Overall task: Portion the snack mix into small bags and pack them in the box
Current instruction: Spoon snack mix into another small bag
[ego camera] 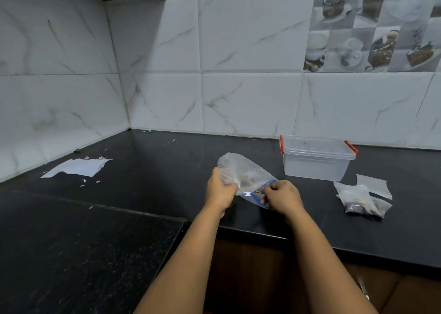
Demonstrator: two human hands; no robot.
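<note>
Single head view, looking forward and down at counter (167, 170) corner, hands close below.

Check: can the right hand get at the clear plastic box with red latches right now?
Probably not yet: the right hand pinches the blue-zip clear bag. The counter path to the box looks free.

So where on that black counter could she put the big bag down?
The widest bare stretch of counter lies between the torn paper and the big bag both hands hold. It is crowded on the right, where small bags lie in front of the lidded box.
</note>
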